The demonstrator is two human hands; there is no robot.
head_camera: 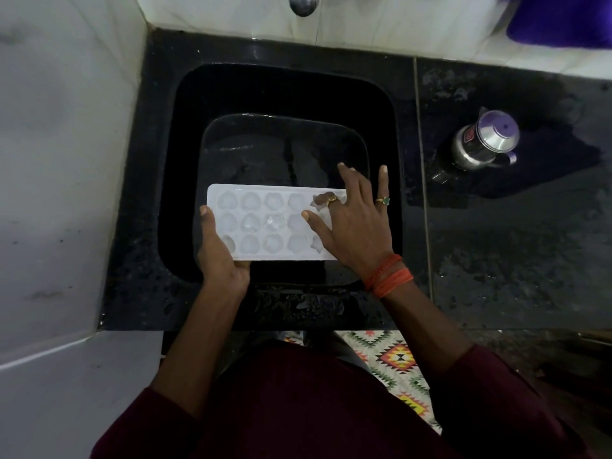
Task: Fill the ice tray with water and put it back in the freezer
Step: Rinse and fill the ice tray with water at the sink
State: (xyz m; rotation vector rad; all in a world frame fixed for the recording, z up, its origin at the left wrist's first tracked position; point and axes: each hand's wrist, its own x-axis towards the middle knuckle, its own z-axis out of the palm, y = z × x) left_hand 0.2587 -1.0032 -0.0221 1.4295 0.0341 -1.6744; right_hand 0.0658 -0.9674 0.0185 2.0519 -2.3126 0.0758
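Note:
A white ice tray (265, 223) with shaped cells is held level over the black sink (185, 94). My left hand (220, 250) grips the tray's near left corner, thumb on top along the left edge. My right hand (356, 223) lies over the tray's right end with spread, straight fingers pressing on the cells. Some cells hold bits of ice or water. A chrome tap (303, 3) sticks out at the top, above the sink; no water stream shows.
A black basin (231, 134) sits inside the sink under the tray. A steel flask with a purple lid (485, 140) stands on the wet black counter (513, 260) to the right. White tiled walls stand left and behind. A patterned mat (394, 359) covers the floor.

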